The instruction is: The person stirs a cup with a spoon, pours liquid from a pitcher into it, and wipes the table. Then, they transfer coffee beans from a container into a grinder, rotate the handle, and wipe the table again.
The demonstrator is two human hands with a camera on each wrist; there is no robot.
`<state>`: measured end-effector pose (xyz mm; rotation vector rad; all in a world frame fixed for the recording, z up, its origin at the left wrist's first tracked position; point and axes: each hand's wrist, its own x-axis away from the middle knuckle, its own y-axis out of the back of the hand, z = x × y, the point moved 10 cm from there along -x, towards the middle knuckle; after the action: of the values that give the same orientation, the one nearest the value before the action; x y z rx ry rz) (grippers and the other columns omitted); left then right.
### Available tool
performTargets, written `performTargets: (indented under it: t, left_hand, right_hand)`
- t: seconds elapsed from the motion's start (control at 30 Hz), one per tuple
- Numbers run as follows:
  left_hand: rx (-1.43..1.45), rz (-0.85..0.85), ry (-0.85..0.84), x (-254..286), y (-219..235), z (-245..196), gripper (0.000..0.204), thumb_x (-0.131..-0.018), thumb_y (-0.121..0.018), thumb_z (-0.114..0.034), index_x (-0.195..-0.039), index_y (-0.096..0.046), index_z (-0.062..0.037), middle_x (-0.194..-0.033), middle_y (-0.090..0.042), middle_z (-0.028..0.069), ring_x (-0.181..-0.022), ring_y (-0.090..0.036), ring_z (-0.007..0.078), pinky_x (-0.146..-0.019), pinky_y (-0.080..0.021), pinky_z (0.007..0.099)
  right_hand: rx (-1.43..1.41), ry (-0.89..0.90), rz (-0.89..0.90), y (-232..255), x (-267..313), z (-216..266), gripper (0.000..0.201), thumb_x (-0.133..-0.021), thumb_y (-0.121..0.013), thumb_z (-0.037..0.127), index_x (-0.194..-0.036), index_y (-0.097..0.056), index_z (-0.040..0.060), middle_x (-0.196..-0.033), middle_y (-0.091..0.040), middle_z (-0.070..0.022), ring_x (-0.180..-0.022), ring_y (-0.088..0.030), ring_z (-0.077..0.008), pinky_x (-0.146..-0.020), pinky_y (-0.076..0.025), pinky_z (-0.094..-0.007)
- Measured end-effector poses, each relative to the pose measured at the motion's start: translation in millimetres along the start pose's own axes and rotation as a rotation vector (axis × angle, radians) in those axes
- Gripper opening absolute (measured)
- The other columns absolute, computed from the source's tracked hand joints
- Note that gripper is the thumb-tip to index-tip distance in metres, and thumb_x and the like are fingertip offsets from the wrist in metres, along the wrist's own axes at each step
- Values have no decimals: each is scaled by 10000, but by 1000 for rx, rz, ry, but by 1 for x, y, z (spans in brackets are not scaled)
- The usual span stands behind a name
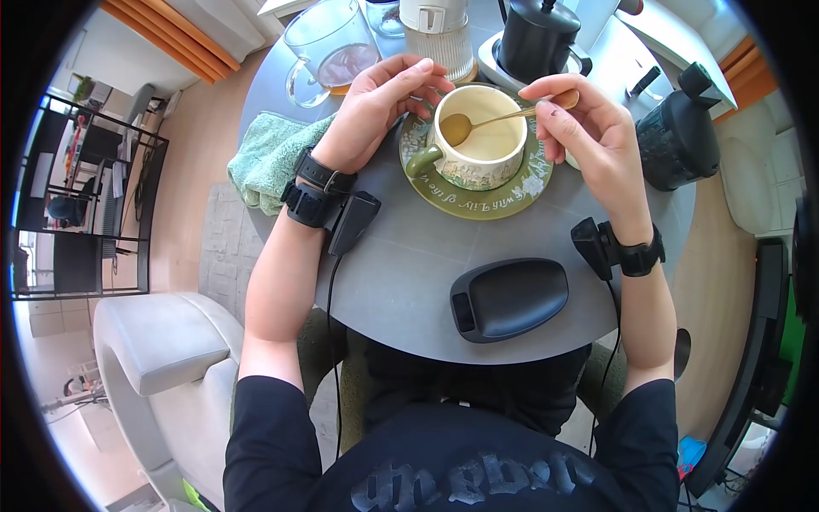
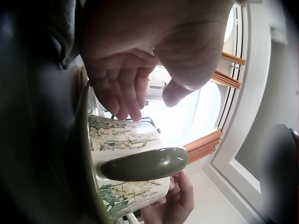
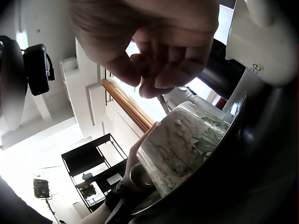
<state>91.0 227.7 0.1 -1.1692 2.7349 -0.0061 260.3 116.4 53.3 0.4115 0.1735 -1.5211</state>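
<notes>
A cream cup (image 1: pixel 479 173) with a green handle (image 1: pixel 424 160) and a floral pattern stands upright on a green lettered saucer (image 1: pixel 488 205). My right hand (image 1: pixel 593 128) pinches the end of a gold spoon (image 1: pixel 505 117) between thumb and fingers. The spoon's bowl lies inside the cup, near the handle side. Beside the far left of the rim, my left hand (image 1: pixel 375 107) holds nothing, its fingers loosely bent. In the left wrist view, the left fingertips hang close to the cup wall (image 2: pixel 133 135).
A glass pitcher (image 1: pixel 345 64) with a little amber liquid stands at the back left, near a green towel (image 1: pixel 271 158). Behind the cup are a ribbed clear and white container (image 1: pixel 439 43) and a black kettle (image 1: pixel 537 43). A black device (image 1: pixel 512 299) lies in front.
</notes>
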Motion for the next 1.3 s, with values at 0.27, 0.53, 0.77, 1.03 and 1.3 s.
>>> performTargets:
  t: [0.27, 0.53, 0.77, 1.03, 1.3]
  left_hand:
    - [5, -2, 16, -1, 1, 1, 353, -1067, -522, -308, -1225, -627, -10, -1110, -697, 78, -983, -641, 122, -864, -503, 270]
    - [10, -15, 34, 0, 1, 2, 351, -1065, -522, -314, -1217, -631, -18, -1098, -698, 73, -972, -640, 123, -867, -497, 272]
    - [10, -10, 26, 0, 1, 2, 350, -1065, -522, -315, -1215, -631, -18, -1095, -701, 77, -974, -640, 122, -873, -495, 274]
    - [8, -14, 30, 1, 1, 3, 352, -1064, -524, -315, -1219, -629, -17, -1095, -699, 78, -971, -640, 120, -868, -497, 274]
    - [16, -13, 37, -1, 1, 4, 349, -1067, -519, -311, -1220, -628, -17, -1101, -699, 79, -976, -642, 121, -858, -500, 270]
  right_hand:
    - [-2, 11, 30, -2, -1, 1, 197, -1041, -559, 94, -1176, -666, -1, -847, -627, 18, -677, -545, -23, -600, -439, -175]
    - [22, -13, 12, -3, 0, 2, 201, -1046, -561, 91, -1199, -664, 11, -848, -620, 18, -669, -526, -29, -601, -437, -186]
    - [43, -13, 11, -4, 0, 3, 203, -1044, -578, 107, -1203, -663, 13, -848, -623, 19, -667, -524, -26, -601, -438, -185]
    - [17, -67, -12, -2, 1, -3, 178, -1042, -601, 151, -1111, -664, 0, -811, -621, 23, -655, -532, -23, -596, -436, -182]
    - [18, -36, -68, 3, -1, -2, 151, -1043, -595, 155, -1026, -632, 10, -769, -611, 23, -632, -532, -23, -574, -425, -185]
